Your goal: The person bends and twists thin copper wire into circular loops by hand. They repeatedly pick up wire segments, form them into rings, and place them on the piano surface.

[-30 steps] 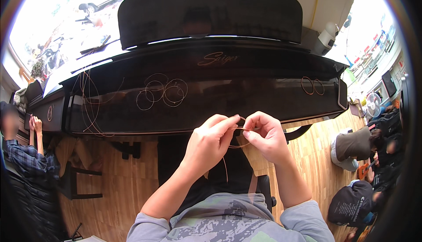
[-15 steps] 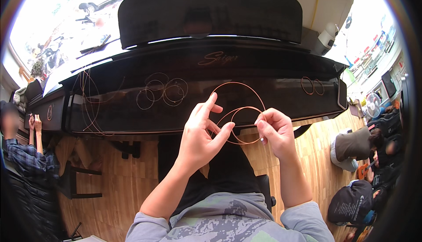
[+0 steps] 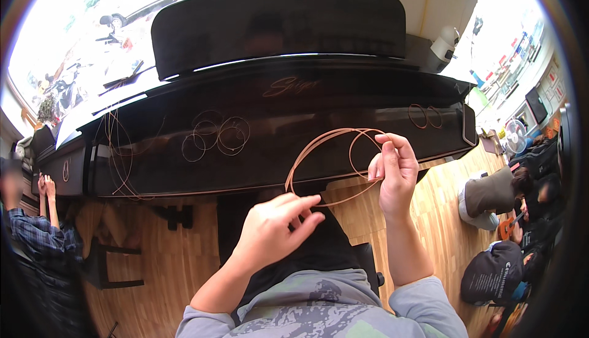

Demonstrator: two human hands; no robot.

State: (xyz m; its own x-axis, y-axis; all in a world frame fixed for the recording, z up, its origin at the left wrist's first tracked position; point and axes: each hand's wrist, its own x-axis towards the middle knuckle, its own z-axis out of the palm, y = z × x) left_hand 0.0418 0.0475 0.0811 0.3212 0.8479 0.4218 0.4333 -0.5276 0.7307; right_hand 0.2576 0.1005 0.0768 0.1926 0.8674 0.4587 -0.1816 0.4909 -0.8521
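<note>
A loosely coiled copper-coloured string (image 3: 353, 131) hangs above the front of the black piano. The fingers and thumb of my right hand (image 3: 397, 172) are closed on its right side, where the loops come together. My left hand (image 3: 281, 224) is at the lower left of the coil, fingers loosely curled. Its index fingertip is by the lowest loop, and a gap shows between that fingertip and the thumb. Part of the string passes behind my left hand and is hidden there.
On the black piano (image 3: 276, 169) lie several thin wire coils (image 3: 218, 136), longer loose strings (image 3: 116, 147) at left and a small copper-coloured coil (image 3: 418, 117) at right. Another person (image 3: 43, 233) is at the far left, beside a dark stool (image 3: 116, 267).
My left hand has moved down from the side of the coil. My right hand has risen slightly and turned. The coil has opened into a wider loop, and the view has shifted a little.
</note>
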